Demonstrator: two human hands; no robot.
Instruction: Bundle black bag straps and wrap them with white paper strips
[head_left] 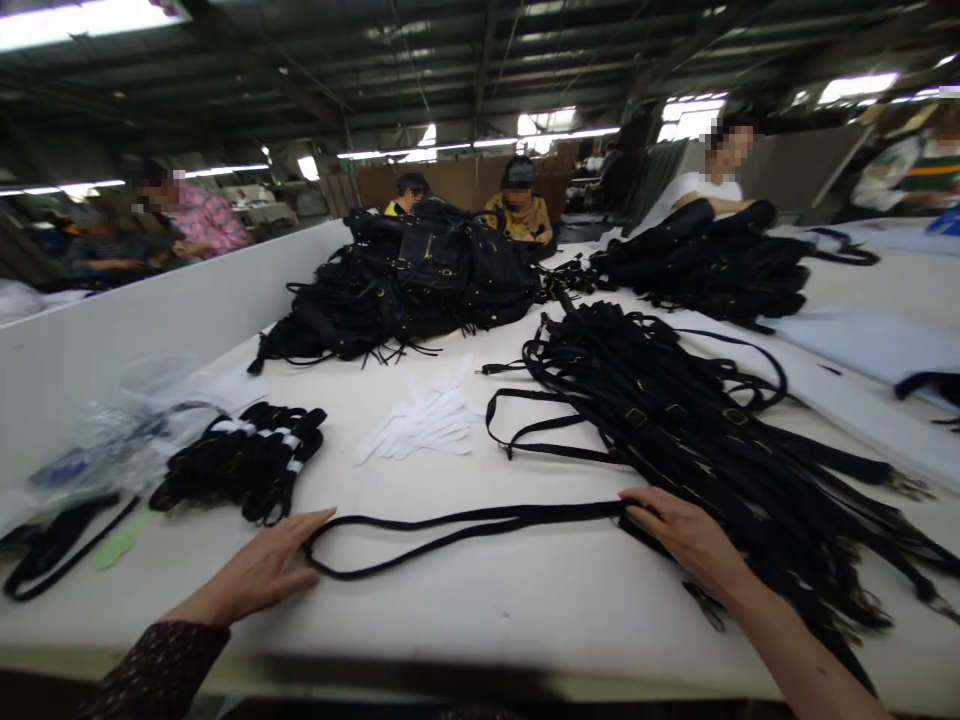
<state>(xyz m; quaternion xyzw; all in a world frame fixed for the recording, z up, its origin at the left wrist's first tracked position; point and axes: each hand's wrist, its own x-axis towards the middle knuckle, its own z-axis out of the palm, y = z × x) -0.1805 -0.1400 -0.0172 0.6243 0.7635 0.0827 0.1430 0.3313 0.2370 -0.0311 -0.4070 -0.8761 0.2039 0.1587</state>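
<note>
Both hands flat and open, left hand point(259, 572) and right hand point(679, 535) touching a long, thin, doubled black strap point(465, 525)

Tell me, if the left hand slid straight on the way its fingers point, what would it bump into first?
The left hand points right and a little away, and its fingertips already touch the looped end of the black strap. Past that, probably bare table, though depth is hard to judge.

The right hand point(686, 540) is covering one end of the black strap point(465, 522), so the grip there is unclear. The heap of straps point(697, 420) is running off the right edge. The plastic bags point(112, 430) are blurring, perhaps holding small parts.
</note>
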